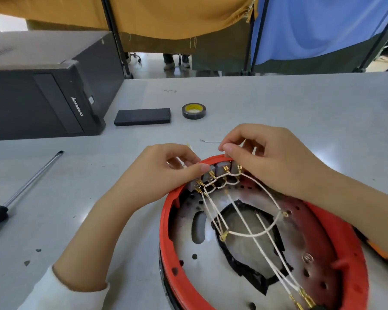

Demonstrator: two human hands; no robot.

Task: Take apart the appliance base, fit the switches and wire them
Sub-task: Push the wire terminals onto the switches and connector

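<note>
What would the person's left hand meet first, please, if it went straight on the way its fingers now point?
The left hand points rightward along the red rim, so it would likely meet the row of grey switches first, then the right hand beyond. Depth is hard to judge from one view.

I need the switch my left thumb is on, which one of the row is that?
The leftmost grey switch in the row on the red base: the left hand lays its thumb along its top edge. The others sit further right, toward the right hand.
</note>
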